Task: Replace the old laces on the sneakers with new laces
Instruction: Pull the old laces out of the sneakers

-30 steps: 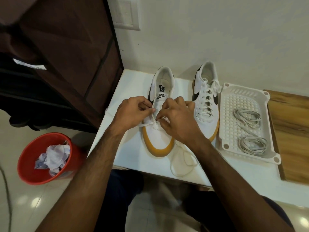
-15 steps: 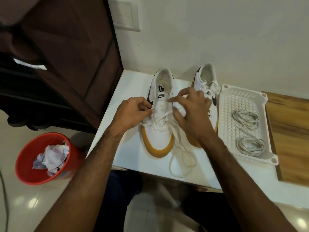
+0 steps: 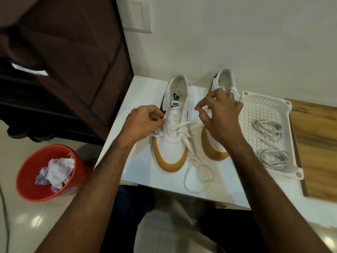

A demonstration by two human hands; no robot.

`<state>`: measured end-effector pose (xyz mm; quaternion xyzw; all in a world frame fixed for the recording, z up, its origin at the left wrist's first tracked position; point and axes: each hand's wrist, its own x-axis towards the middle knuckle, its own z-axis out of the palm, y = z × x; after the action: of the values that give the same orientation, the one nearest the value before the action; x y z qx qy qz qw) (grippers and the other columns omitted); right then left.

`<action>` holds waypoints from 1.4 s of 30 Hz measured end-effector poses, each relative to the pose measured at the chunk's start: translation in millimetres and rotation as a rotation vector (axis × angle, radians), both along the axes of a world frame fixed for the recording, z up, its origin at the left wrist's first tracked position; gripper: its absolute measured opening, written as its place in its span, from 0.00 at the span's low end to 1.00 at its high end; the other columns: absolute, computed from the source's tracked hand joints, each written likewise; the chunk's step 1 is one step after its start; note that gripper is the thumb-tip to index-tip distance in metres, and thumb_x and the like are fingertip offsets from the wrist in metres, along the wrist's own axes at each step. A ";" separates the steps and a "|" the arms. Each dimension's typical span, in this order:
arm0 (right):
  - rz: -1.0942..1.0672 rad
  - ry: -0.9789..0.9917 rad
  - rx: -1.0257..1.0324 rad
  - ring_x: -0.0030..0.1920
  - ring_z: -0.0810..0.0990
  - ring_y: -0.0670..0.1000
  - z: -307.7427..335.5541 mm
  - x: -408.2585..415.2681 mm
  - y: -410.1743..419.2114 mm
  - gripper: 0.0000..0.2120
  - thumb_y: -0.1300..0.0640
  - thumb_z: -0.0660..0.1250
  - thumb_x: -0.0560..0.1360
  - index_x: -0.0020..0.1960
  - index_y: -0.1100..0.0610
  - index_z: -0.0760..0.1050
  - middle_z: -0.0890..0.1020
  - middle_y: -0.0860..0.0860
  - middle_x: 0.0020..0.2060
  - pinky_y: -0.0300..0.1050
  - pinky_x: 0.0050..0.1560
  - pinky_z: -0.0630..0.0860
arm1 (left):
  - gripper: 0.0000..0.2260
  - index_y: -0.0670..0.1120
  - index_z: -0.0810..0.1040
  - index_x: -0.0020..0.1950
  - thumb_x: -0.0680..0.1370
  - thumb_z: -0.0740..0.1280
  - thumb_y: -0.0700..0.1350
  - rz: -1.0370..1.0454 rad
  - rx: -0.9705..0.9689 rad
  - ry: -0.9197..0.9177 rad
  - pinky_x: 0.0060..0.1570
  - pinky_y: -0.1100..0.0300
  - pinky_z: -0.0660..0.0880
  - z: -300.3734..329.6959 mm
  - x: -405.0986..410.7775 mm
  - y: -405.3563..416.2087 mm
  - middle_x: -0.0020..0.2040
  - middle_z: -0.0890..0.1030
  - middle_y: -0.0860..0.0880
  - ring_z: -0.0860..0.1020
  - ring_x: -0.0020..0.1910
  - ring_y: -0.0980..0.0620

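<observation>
White surface [image 3: 145, 92] carried two white gum-toe Nike sneakers: L sneaker [image 3: 171, 136] w/ old lace [image 3: 197, 170] half undone, trailing toward front edge; R sneaker [image 3: 217, 150] beside it. White tray [image 3: 269, 101] w/ two new lace bundles [image 3: 268, 127]. L hand [image 3: 144, 123] grip pinched on lace at eyelets; R hand [image 3: 220, 114] grip pinched on pulled lace strand.
</observation>
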<state>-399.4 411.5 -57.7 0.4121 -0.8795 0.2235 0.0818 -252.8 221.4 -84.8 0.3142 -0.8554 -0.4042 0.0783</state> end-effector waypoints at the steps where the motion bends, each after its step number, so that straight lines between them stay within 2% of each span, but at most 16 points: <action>1: 0.042 -0.036 0.006 0.59 0.70 0.53 -1.8 2.5 2.3 0.06 0.53 0.70 0.77 0.52 0.46 0.83 0.75 0.48 0.55 0.49 0.52 0.55 | 0.09 0.52 0.84 0.50 0.73 0.77 0.53 -0.002 -0.003 0.000 0.48 0.59 0.79 0.4 -0.5 0.9 0.41 0.84 0.57 0.82 0.44 0.59; 4: 0.212 -0.058 0.069 0.56 0.70 0.54 -13.3 25.1 -6.7 0.08 0.49 0.72 0.75 0.54 0.44 0.84 0.76 0.47 0.54 0.48 0.50 0.52 | 0.09 0.52 0.84 0.50 0.73 0.77 0.54 0.002 -0.014 0.009 0.47 0.60 0.79 1.8 -0.5 2.6 0.42 0.84 0.57 0.82 0.43 0.59; 9: 0.285 -0.018 0.198 0.57 0.68 0.53 -14.3 40.3 -27.4 0.07 0.47 0.73 0.75 0.52 0.42 0.85 0.73 0.46 0.53 0.46 0.48 0.48 | 0.09 0.53 0.84 0.49 0.73 0.77 0.55 0.007 -0.004 0.020 0.47 0.61 0.79 0.4 0.7 3.6 0.42 0.85 0.57 0.82 0.44 0.60; 12: 0.283 -0.051 0.232 0.58 0.69 0.54 -18.7 46.4 -30.7 0.05 0.49 0.71 0.76 0.51 0.44 0.85 0.73 0.47 0.53 0.48 0.50 0.51 | 0.10 0.54 0.83 0.49 0.73 0.77 0.56 0.001 -0.015 0.011 0.46 0.63 0.78 0.2 -0.3 2.6 0.42 0.84 0.58 0.82 0.43 0.60; 14: 0.274 0.008 0.229 0.56 0.71 0.55 -20.4 48.6 -32.1 0.04 0.52 0.72 0.75 0.48 0.47 0.85 0.75 0.48 0.52 0.51 0.52 0.56 | 0.08 0.54 0.83 0.49 0.74 0.77 0.54 -0.006 -0.020 0.004 0.46 0.62 0.79 0.3 -0.2 2.0 0.42 0.84 0.58 0.82 0.44 0.60; 17: 0.182 0.117 0.165 0.54 0.73 0.56 -18.9 43.1 -27.9 0.04 0.53 0.72 0.71 0.45 0.51 0.84 0.76 0.50 0.52 0.52 0.53 0.57 | 0.06 0.56 0.81 0.48 0.74 0.76 0.52 -0.019 -0.038 -0.004 0.49 0.57 0.81 0.1 -0.3 0.6 0.41 0.84 0.59 0.82 0.43 0.61; 20: 0.046 0.140 0.048 0.56 0.73 0.56 -9.7 26.5 -17.4 0.05 0.52 0.70 0.73 0.47 0.52 0.82 0.76 0.51 0.53 0.53 0.56 0.58 | 0.06 0.57 0.82 0.47 0.73 0.77 0.52 -0.014 -0.038 -0.009 0.51 0.54 0.81 -2.1 -0.2 -1.5 0.40 0.83 0.59 0.81 0.43 0.61; 25: -0.179 -0.024 -0.116 0.59 0.72 0.52 -2.6 10.0 -1.5 0.06 0.52 0.65 0.73 0.48 0.49 0.79 0.74 0.48 0.56 0.49 0.57 0.56 | 0.07 0.57 0.82 0.47 0.73 0.77 0.54 -0.014 -0.021 -0.009 0.50 0.56 0.81 -2.9 -0.6 -1.3 0.41 0.83 0.59 0.81 0.43 0.61; 27: -0.126 -0.064 -0.115 0.60 0.71 0.52 -3.7 17.2 -2.8 0.09 0.53 0.64 0.74 0.52 0.49 0.79 0.73 0.49 0.59 0.51 0.58 0.58 | 0.08 0.56 0.83 0.47 0.73 0.77 0.55 -0.009 -0.010 -0.002 0.49 0.58 0.80 -2.0 -0.6 -0.8 0.40 0.84 0.59 0.81 0.43 0.62; 29: 0.037 -0.043 -0.074 0.61 0.70 0.53 -4.4 27.6 -8.8 0.12 0.53 0.65 0.74 0.57 0.48 0.79 0.74 0.49 0.60 0.51 0.57 0.57 | 0.09 0.54 0.83 0.47 0.72 0.78 0.56 0.001 0.000 0.011 0.48 0.60 0.79 -0.9 -0.1 -0.3 0.40 0.84 0.58 0.82 0.42 0.61; 31: 0.209 -0.009 0.019 0.60 0.69 0.54 -9.4 36.7 -15.8 0.12 0.51 0.66 0.74 0.55 0.47 0.82 0.75 0.48 0.59 0.48 0.53 0.53 | 0.10 0.53 0.84 0.47 0.71 0.78 0.56 0.007 0.005 0.020 0.48 0.61 0.79 -0.3 0.7 0.3 0.40 0.84 0.58 0.82 0.42 0.62; 33: 0.288 -0.014 0.126 0.59 0.70 0.54 -19.2 43.4 -21.1 0.09 0.50 0.69 0.74 0.52 0.46 0.84 0.75 0.46 0.56 0.48 0.53 0.52 | 0.10 0.53 0.84 0.47 0.72 0.78 0.56 0.006 0.002 0.022 0.48 0.61 0.79 0.1 1.1 1.2 0.40 0.84 0.58 0.82 0.43 0.62; 36: 0.271 -0.013 0.207 0.58 0.71 0.56 -28.5 49.8 -26.0 0.08 0.48 0.72 0.75 0.53 0.47 0.85 0.76 0.47 0.55 0.53 0.55 0.57 | 0.10 0.54 0.83 0.47 0.72 0.77 0.56 0.008 0.000 0.024 0.48 0.60 0.79 0.2 0.7 1.9 0.41 0.84 0.59 0.82 0.43 0.61; 38: 0.256 -0.006 0.220 0.59 0.71 0.56 -27.0 48.5 -28.9 0.08 0.48 0.72 0.76 0.54 0.47 0.84 0.76 0.48 0.54 0.54 0.55 0.57 | 0.10 0.53 0.84 0.48 0.72 0.77 0.56 0.009 0.002 0.021 0.49 0.59 0.80 0.7 0.7 1.9 0.41 0.84 0.58 0.82 0.44 0.60; 42: 0.236 0.114 0.274 0.57 0.72 0.56 -30.8 49.2 -32.3 0.08 0.51 0.73 0.75 0.52 0.53 0.82 0.76 0.50 0.54 0.55 0.56 0.59 | 0.10 0.51 0.84 0.50 0.73 0.77 0.54 0.003 0.000 0.015 0.50 0.59 0.80 2.6 -0.1 4.4 0.42 0.84 0.57 0.82 0.45 0.58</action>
<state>-350.1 379.3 -88.6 0.5317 -0.8412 0.0858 0.0477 -252.9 225.8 -82.2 0.3122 -0.8543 -0.4067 0.0854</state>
